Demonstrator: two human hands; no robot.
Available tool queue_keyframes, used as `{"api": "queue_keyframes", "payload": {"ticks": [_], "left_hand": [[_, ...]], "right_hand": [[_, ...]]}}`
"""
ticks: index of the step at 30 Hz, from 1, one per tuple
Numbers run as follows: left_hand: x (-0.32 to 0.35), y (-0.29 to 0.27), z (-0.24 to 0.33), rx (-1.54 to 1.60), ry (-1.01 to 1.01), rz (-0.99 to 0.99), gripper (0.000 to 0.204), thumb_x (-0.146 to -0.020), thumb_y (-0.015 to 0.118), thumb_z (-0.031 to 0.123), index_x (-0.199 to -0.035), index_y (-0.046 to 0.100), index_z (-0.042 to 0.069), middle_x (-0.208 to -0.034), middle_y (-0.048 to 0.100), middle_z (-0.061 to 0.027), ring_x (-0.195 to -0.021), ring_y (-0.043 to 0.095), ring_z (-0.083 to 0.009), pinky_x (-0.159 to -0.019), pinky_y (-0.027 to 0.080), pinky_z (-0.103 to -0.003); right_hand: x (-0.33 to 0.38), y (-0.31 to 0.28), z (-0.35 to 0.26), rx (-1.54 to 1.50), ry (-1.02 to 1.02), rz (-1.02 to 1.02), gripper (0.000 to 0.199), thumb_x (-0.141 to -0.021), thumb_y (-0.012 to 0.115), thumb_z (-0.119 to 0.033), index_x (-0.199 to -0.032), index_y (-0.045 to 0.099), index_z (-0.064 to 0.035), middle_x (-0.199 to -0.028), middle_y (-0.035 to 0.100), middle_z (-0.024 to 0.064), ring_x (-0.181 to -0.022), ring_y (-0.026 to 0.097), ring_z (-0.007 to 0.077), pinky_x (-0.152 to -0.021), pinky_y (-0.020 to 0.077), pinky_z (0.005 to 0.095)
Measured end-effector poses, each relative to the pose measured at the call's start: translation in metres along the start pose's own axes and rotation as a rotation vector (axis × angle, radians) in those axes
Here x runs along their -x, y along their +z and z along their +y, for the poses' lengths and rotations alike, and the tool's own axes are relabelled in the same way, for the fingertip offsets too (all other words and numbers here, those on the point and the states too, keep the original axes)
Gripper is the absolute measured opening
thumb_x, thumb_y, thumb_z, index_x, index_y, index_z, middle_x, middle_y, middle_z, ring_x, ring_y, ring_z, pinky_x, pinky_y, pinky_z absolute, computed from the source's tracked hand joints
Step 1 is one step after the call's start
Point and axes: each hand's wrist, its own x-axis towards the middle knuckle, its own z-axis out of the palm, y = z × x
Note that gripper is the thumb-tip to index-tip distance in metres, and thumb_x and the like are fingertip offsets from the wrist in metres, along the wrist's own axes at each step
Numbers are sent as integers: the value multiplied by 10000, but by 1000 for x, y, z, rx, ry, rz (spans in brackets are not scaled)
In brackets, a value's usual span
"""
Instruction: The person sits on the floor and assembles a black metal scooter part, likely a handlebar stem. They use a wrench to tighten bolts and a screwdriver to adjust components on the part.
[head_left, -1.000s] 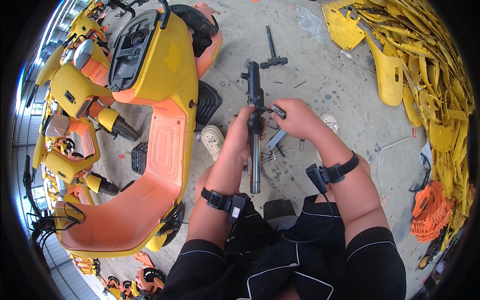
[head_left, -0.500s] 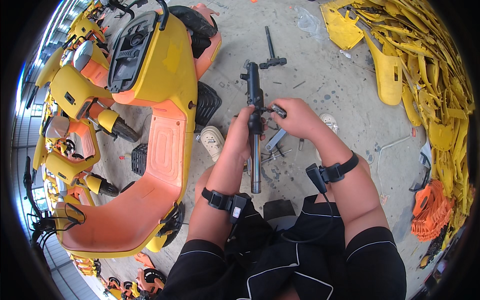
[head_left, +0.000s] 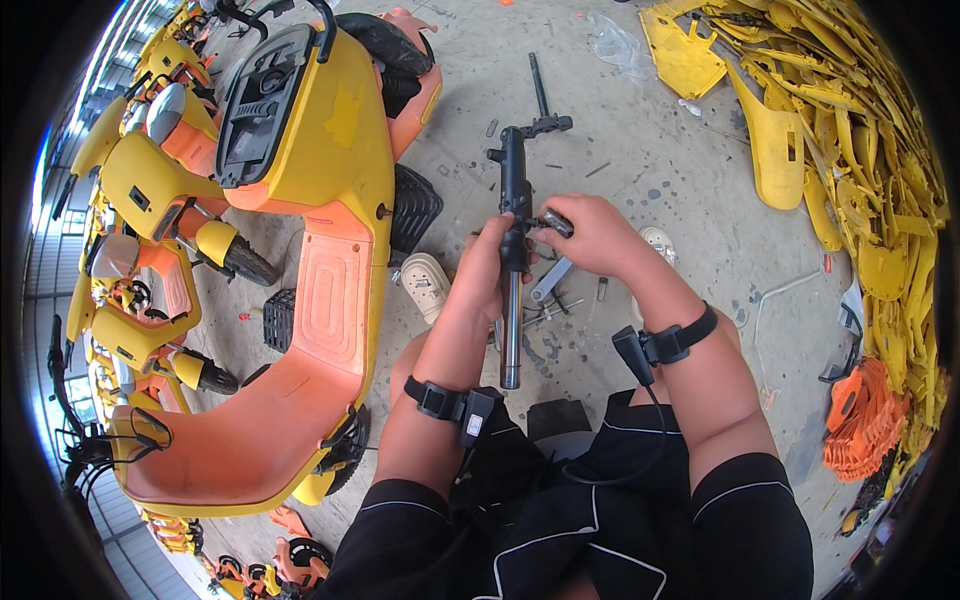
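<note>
My left hand [head_left: 482,262] is wrapped round a fork leg [head_left: 513,168], a black tube with a shiny metal rod [head_left: 511,335] at its near end. The leg is held upright in view, above the floor between my feet. In my right hand [head_left: 597,238], closed, is a short dark-handled tool [head_left: 557,222]. Its tip meets the right side of the fork leg, beside my left thumb; the exact contact is too small to make out. Past the leg's far end, a black fork crown with a stem [head_left: 540,90] lies on the floor, partly overlapped by the leg.
At left stands a yellow and orange scooter body [head_left: 330,300], with more scooters [head_left: 150,195] beyond. Yellow panels [head_left: 870,150] are heaped at right, near stacked orange parts [head_left: 862,420]. A grey wrench-like bar [head_left: 552,280] and metal rods lie on the floor [head_left: 680,240] by my feet.
The far end of the fork leg has swung slightly right and now overlaps the fork crown on the floor. Both hands keep their grip; the tool's handle has turned a little.
</note>
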Motion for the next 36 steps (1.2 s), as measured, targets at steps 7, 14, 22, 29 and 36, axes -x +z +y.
{"api": "queue_keyframes", "payload": {"ticks": [7,14,22,29,36], "left_hand": [[0,-1,0,-4,10,23,432,-978,560,448,-1142,626,53,-914,677,-90,-808,677,-200,-640,528,-327],[2,3,1,-7,-5,33,420,-975,575,439,-1133,624,52,-914,680,-89,-813,678,-199,-640,527,-327],[0,-1,-1,-11,4,-7,427,-981,559,453,-1124,624,56,-906,686,-86,-805,673,-195,-633,522,-329],[5,4,4,87,-6,-41,431,-1005,524,456,-1125,613,52,-863,677,-78,-745,670,-169,-580,500,-316],[11,6,9,114,-26,-84,468,-1006,462,505,-1117,616,76,-869,669,-61,-760,659,-183,-585,506,-302]], "right_hand": [[2,1,-1,-42,37,6,233,-859,742,-185,-948,626,-4,-891,655,201,-874,640,415,-748,499,480],[0,0,-1,53,32,72,286,-827,787,-195,-971,629,-7,-863,644,184,-844,636,399,-725,496,458],[1,1,-3,35,19,5,262,-825,785,-191,-976,658,-18,-866,654,171,-823,642,374,-719,502,434],[0,-6,-8,-94,-9,10,282,-805,809,-190,-989,667,-30,-892,675,145,-821,648,314,-747,508,392],[1,-7,-4,-375,-3,120,376,-820,844,-328,-991,682,-36,-826,651,83,-744,611,229,-721,503,373]]}}
